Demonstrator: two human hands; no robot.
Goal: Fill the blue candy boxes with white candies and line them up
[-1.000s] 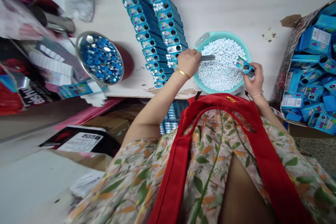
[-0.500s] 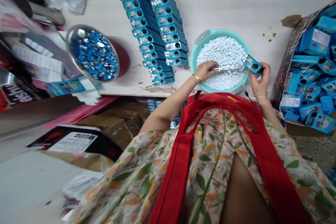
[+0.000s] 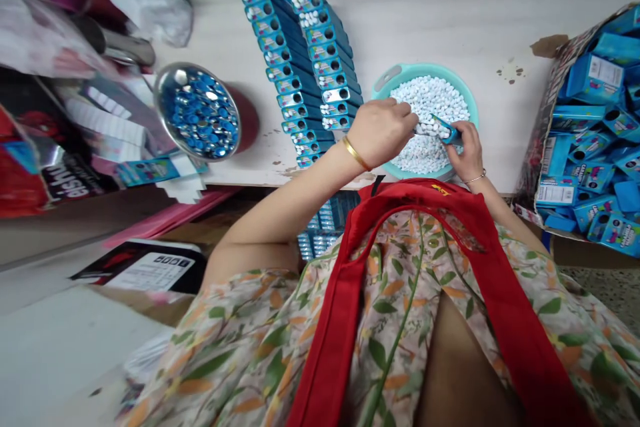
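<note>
My left hand (image 3: pixel 381 131), with a gold bangle, is closed over the teal basin (image 3: pixel 385 77) of small white candies (image 3: pixel 433 96). It holds a small scoop whose tip, loaded with candies, meets the mouth of a small blue box (image 3: pixel 444 129). That box is gripped by my right hand (image 3: pixel 466 155) over the basin's near side. Most of the scoop is hidden under my left fingers.
Two rows of filled blue boxes (image 3: pixel 306 60) lie left of the basin. A steel bowl of blue caps (image 3: pixel 198 113) sits further left. A cardboard carton of blue boxes (image 3: pixel 595 140) stands at the right. Packets and clutter crowd the left edge.
My left hand has come up out of the candies and moved right to the box. My right hand has brought the box down and left to meet it.
</note>
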